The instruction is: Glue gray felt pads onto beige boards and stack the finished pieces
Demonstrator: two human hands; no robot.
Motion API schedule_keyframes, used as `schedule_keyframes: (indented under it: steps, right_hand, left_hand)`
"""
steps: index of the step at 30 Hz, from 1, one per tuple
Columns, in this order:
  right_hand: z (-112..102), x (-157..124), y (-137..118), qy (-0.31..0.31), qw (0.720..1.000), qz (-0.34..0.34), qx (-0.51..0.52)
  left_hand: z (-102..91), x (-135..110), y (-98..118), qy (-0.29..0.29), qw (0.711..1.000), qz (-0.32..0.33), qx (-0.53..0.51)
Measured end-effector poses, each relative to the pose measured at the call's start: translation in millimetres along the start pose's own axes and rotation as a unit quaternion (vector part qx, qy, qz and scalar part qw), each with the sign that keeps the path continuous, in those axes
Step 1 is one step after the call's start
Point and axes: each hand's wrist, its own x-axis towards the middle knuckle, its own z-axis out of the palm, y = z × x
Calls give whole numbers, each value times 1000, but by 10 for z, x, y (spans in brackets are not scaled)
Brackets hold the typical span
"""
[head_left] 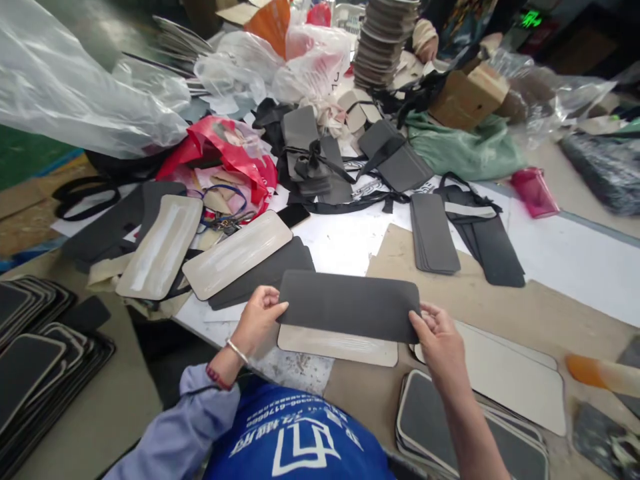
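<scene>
Both hands hold a dark grey rounded rectangular sheet (349, 305) by its two short ends, just above a pale beige board (338, 347) of the same shape lying on the table. My left hand (256, 319) pinches the sheet's left end. My right hand (437, 339) grips its right end with the fingers curled on the edge. The sheet covers most of the beige board; only the board's near strip shows.
Two more beige boards (235, 253) lie at the left over dark sheets. A stack of grey sheets (433, 233) sits behind. Finished dark pads are stacked at the left (35, 367) and near right (425, 420). Plastic bags (90, 87), bundles and a cardboard box (467, 97) crowd the back. Another person's hand (425, 43) shows far off.
</scene>
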Motion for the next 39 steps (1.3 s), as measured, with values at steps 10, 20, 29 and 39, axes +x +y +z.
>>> schedule_keyframes:
  steps: [10,20,29,39]
  right_hand:
    - [46,-106,1107,9,956,-23,-292]
    - [63,-68,1043,-36,914,23,-404]
    - [99,-62,1016,-30,897,-2,-440]
    - [143,-74,943,-9,893,6,-451]
  left_hand:
    - [108,-392,-618,26,983,-26,181]
    - [205,-327,-675,94,945,-52,308]
    - [190,-318,-723,111,951,-50,285]
    - [194,-329,-594,98,942,-73,312]
